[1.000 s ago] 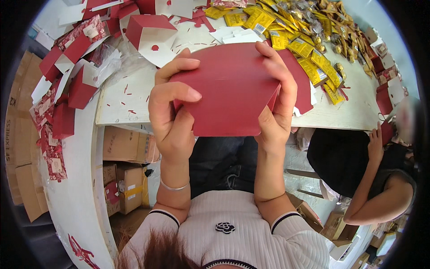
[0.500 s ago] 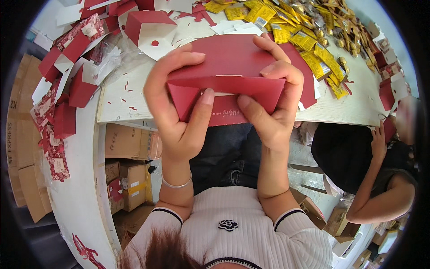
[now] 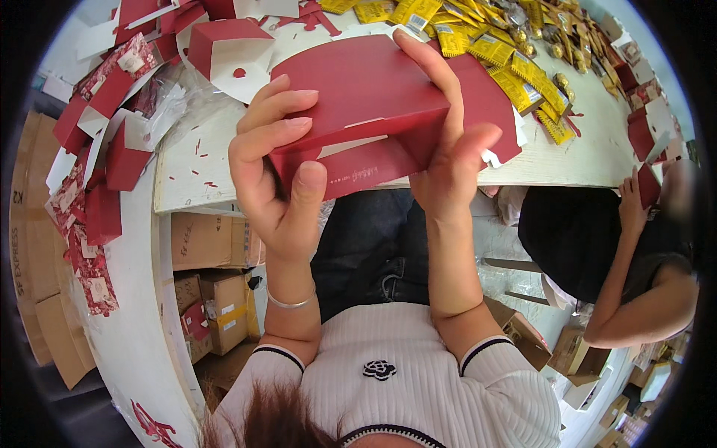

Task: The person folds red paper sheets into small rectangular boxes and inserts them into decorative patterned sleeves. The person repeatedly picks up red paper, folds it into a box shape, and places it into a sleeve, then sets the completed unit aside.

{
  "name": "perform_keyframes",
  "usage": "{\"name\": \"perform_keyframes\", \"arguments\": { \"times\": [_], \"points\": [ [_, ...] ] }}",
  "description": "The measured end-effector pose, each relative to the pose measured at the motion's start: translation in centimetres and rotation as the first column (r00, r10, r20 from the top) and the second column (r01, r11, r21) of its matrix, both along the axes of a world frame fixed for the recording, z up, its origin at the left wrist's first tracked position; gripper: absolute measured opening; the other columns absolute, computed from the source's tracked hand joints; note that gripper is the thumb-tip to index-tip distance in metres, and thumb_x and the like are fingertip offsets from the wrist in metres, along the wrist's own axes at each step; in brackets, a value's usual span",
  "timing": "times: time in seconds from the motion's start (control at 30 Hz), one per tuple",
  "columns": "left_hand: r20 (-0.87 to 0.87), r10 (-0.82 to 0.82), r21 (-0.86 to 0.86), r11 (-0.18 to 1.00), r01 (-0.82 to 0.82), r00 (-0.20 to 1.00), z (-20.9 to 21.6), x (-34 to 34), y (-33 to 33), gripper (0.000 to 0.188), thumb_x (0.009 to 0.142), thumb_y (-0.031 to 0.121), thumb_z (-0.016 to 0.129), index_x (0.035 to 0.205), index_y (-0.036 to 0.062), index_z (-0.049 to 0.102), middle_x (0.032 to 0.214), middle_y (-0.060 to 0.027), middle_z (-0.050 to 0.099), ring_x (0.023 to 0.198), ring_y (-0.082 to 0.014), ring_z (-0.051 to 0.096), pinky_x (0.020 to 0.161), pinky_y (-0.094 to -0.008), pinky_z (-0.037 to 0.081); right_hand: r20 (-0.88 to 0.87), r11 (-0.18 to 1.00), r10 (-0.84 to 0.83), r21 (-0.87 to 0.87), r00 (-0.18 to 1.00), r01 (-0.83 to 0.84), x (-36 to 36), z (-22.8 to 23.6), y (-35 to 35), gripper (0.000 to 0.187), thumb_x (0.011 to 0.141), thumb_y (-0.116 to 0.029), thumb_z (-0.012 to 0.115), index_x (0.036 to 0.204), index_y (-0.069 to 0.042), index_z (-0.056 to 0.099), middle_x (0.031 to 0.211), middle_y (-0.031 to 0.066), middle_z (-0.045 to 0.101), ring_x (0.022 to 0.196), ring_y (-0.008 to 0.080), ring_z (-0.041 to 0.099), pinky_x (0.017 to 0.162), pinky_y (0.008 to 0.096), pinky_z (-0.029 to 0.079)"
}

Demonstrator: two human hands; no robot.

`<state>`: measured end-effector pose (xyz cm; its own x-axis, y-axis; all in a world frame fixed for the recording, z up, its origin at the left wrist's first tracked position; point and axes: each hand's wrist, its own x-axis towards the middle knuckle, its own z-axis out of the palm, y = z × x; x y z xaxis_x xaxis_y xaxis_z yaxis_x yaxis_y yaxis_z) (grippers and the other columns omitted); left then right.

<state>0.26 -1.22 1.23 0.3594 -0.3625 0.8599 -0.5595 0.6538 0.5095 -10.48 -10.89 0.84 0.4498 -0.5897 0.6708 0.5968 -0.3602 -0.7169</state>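
both hands fold a red card box blank, held above the white counter edge. the left hand pinches its 8 o'clock corner; the right hand clasps its 3 o'clock side. folding looks midway; next likely needs flaps tucked squarely.

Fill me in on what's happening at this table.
A person holds a red paper box blank up in both hands over a white table, with the left hand on one end and the right hand on the other. More red boxes pile up at the left, yellow packets lie beyond, and another person sits at the right.
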Motion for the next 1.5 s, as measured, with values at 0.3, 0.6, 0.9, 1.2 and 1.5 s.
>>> {"name": "perform_keyframes", "arguments": {
  "times": [0.3,0.6,0.9,1.2,1.5],
  "points": [
    [-0.398,-0.076,0.082,0.99,0.118,0.914,-0.6,-0.4,-0.8,0.05,0.089,0.038,0.043,0.125,0.0045,0.034,0.126,-0.0176,0.041,0.12,-0.0276,0.038,0.101,-0.0416,0.027,0.206,0.901,-0.301,-0.258,0.931,0.349,0.3,0.0,-0.9,0.025,0.079,-0.019,0.054,0.091,0.002,0.057,0.121,0.0213,0.04,0.117,0.0317,0.036,0.098,0.0403,0.028],
    [-0.265,-0.098,0.397,0.896,0.201,0.959,-2.9,3.0,0.3,0.113,0.057,0.004,0.077,0.138,0.0049,-0.002,0.127,-0.0142,0.037,0.117,-0.025,0.038,0.097,-0.0357,0.032,0.201,0.962,-0.217,-0.119,0.955,0.244,-2.5,-0.5,-3.0,0.028,0.077,-0.014,0.049,0.096,0.005,0.053,0.108,0.0208,0.051,0.1,0.0282,0.051,0.088,0.0394,0.039],
    [-0.128,0.024,0.5,0.865,0.043,0.992,-7.6,0.1,1.7,0.071,0.071,0.021,0.069,0.125,0.0024,0.026,0.113,-0.0138,0.047,0.105,-0.0223,0.049,0.086,-0.0338,0.043,-0.463,0.668,-0.261,-0.72,0.847,-0.187,-5.5,6.5,0.1,0.019,0.065,0.004,0.051,0.083,0.0,0.057,0.073,0.0144,0.056,0.067,0.033,0.053,0.059,0.0375,0.045],
    [0.067,0.091,0.624,0.773,-0.113,0.994,-6.4,-2.5,0.4,0.105,0.054,0.023,0.083,0.13,0.0004,0.014,0.123,-0.0202,0.04,0.109,-0.0297,0.048,0.087,-0.0381,0.043,-0.83,0.456,-0.545,-0.412,0.118,-0.789,0.7,4.8,-1.4,0.014,0.065,-0.004,0.055,0.076,0.001,0.063,0.075,0.0142,0.061,0.072,0.0288,0.061,0.063,0.0345,0.048],
    [0.052,0.046,0.618,0.783,-0.068,0.998,-5.8,-2.3,0.3,0.099,0.057,0.018,0.081,0.131,-0.0005,0.018,0.125,-0.0192,0.038,0.111,-0.0276,0.046,0.09,-0.0359,0.04,-0.781,0.336,-0.623,-0.316,0.042,-0.887,1.9,4.1,-3.5,0.017,0.07,-0.008,0.054,0.082,-0.003,0.065,0.082,0.0159,0.063,0.08,0.03,0.061,0.07,0.0383,0.048]
  ]
}}
